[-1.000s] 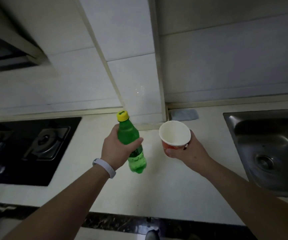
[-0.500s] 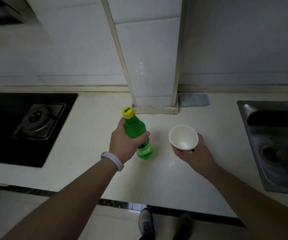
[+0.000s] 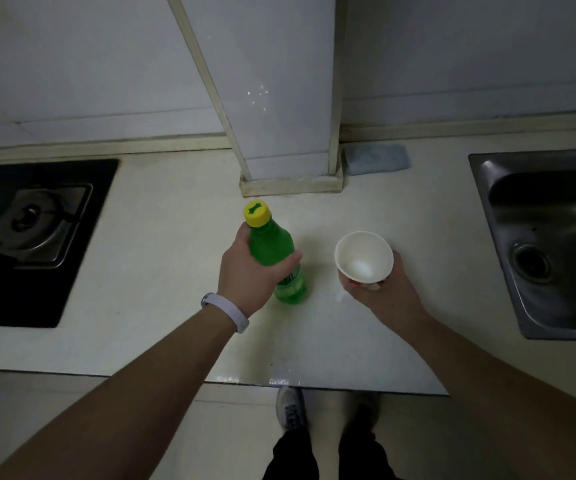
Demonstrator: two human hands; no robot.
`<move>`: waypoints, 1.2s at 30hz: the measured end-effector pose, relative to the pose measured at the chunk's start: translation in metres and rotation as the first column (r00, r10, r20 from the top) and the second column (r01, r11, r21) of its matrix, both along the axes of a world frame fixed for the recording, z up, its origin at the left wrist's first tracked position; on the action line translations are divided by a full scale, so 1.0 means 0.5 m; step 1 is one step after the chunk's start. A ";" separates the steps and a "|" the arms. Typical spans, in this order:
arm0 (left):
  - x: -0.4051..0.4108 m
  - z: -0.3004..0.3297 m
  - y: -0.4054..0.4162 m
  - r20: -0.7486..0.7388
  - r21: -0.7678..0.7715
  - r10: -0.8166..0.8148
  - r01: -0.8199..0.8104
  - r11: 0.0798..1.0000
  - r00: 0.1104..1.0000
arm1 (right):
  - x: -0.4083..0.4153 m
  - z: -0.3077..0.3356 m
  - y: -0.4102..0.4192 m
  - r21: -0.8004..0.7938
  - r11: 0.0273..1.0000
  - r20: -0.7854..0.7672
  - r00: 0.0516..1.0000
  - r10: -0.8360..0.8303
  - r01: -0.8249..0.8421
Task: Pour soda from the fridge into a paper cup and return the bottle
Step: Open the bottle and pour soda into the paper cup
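Head view, looking down over a pale counter: both bare forearms reach forward from the lower corners and meet near the middle of the worktop. The left hand is wrapped round the middle of a green bottle, thumb on the near right side and the fingers curled behind it, so the grip is firm. The bottle stands close to upright, leaning a little toward the wall, with its yellow cap on and its base at the counter surface; whether it rests there or is just above cannot be told. A pale band sits on the left wrist. The right hand cups a white paper cup from below and behind, fingers curled round its lower wall, mouth facing up and showing a bare white inside. The cup is held just to the right of the bottle, the two apart, and it hangs over the counter. A black stove with a burner lies to the far left, a steel sink to the far right, and a folded blue-grey cloth lies against the wall beside a tiled pillar. Below the counter edge a shoe and dark trousers show on the floor.
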State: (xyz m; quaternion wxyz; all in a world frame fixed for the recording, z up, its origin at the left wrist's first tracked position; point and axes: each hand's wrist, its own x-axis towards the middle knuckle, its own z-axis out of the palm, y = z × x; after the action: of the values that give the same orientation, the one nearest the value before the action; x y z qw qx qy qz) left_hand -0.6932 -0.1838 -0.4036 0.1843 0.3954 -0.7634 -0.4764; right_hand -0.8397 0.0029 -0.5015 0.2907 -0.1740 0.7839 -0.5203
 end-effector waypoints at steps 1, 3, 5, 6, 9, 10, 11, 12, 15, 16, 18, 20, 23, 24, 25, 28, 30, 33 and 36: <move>0.000 0.001 0.002 0.001 0.001 -0.002 0.002 1.000 1.000 | 0.000 -0.002 0.000 0.002 1.000 0.010 1.000 0.015 -0.015; 0.000 0.007 0.004 -0.002 -0.006 -0.008 0.008 1.000 1.000 | 0.001 0.006 0.006 -0.009 0.999 0.011 0.999 0.045 -0.045; 0.001 0.018 0.005 -0.006 -0.021 -0.018 0.018 1.000 1.000 | -0.004 0.014 0.016 -0.024 0.998 -0.017 0.998 0.066 -0.066; 0.001 0.027 0.006 -0.011 -0.027 -0.024 0.024 0.999 1.000 | -0.005 0.026 0.022 -0.010 0.996 -0.043 0.996 0.084 -0.084; -0.001 0.063 0.008 -0.038 -0.037 -0.043 0.041 0.998 0.998 | -0.019 0.070 0.041 0.086 0.991 -0.098 0.989 0.114 -0.106; -0.002 0.078 0.009 -0.051 -0.046 -0.049 0.047 0.998 0.997 | -0.028 0.081 0.050 0.136 0.985 -0.126 0.984 0.126 -0.109; -0.004 0.092 0.009 -0.065 -0.054 -0.055 0.051 0.997 0.996 | -0.037 0.094 0.058 0.192 0.976 -0.165 0.977 0.138 -0.105; -0.006 0.107 0.009 -0.079 -0.063 -0.059 0.054 0.997 0.995 | -0.046 0.112 0.066 0.243 0.965 -0.202 0.968 0.150 -0.099; -0.012 0.149 0.006 -0.109 -0.080 -0.090 0.081 0.993 0.990 | -0.076 0.184 0.079 0.282 0.957 -0.273 0.949 0.155 -0.075; -0.014 0.162 0.005 -0.110 -0.088 -0.109 0.100 0.991 0.988 | -0.084 0.216 0.079 0.272 0.960 -0.288 0.946 0.152 -0.071; -0.017 0.184 0.007 -0.100 -0.121 -0.157 0.145 0.982 0.982 | -0.093 0.275 0.077 0.233 0.969 -0.315 0.937 0.150 -0.077; -0.020 0.203 0.010 -0.090 -0.160 -0.205 0.189 0.969 0.975 | -0.093 0.333 0.071 0.204 0.973 -0.327 0.930 0.169 -0.106; -0.023 0.229 0.014 -0.088 -0.198 -0.273 0.252 0.947 0.958 | -0.082 0.412 0.049 0.197 0.968 -0.372 0.901 0.222 -0.157; -0.023 0.236 0.013 -0.085 -0.209 -0.293 0.271 0.940 0.952 | -0.075 0.439 0.038 0.192 0.967 -0.401 0.886 0.233 -0.168; -0.023 0.243 0.014 -0.084 -0.214 -0.315 0.291 0.932 0.945 | -0.066 0.465 0.026 0.189 0.965 -0.436 0.865 0.247 -0.180; -0.022 0.261 0.018 -0.052 -0.237 -0.366 0.344 0.908 0.929 | -0.034 0.543 -0.015 0.195 0.953 -0.561 0.770 0.303 -0.232; -0.022 0.272 0.022 -0.005 -0.272 -0.384 0.369 0.889 0.923 | -0.013 0.587 -0.043 0.192 0.946 -0.619 0.715 0.324 -0.262; -0.023 0.289 0.029 0.059 -0.356 -0.399 0.392 0.848 0.915 | 0.016 0.635 -0.077 0.305 0.919 -0.693 0.604 0.394 -0.249; -0.026 0.304 0.033 0.083 -0.388 -0.384 0.385 0.838 0.920 | 0.033 0.662 -0.100 0.463 0.877 -0.742 0.484 0.463 -0.129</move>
State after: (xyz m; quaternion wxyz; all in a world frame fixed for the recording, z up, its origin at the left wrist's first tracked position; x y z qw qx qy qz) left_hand -0.7060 -0.1671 -0.2514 0.1605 0.1892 -0.9076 -0.3386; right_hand -0.8233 -0.0471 -0.1704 -0.0065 -0.4815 0.8602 -0.1677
